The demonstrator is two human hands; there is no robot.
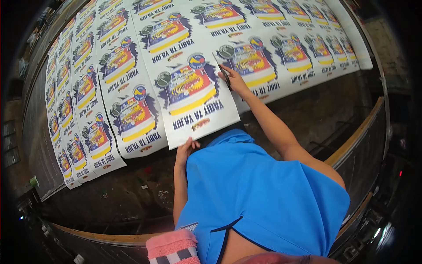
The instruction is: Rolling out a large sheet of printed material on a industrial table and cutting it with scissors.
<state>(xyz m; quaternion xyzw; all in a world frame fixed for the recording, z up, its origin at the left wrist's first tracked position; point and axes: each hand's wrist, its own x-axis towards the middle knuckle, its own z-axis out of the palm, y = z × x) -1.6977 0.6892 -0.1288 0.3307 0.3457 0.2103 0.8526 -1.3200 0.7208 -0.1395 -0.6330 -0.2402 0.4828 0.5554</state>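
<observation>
A strip of printed white sheet [180, 141] with a repeated colourful package design hangs toward me over the near table edge. My left hand [186, 149] pinches its near edge at the lower left corner. Black-handled scissors [226, 77] are in my right hand [236, 82], at the strip's right side. Their thin blade points away from me, along the line between this strip and the wide uncut sheet [299, 83]. A slit runs from the near edge up to the scissors, and the strip's right edge lies apart from the sheet below them.
Several separated strips [127, 149] lie side by side at the left, their ends past the table edge. The sheet's rolled end [358, 44] lies at the far right. A wooden rail [356, 136] and dark table frame stand at right. A pink towel [171, 246] lies close to me.
</observation>
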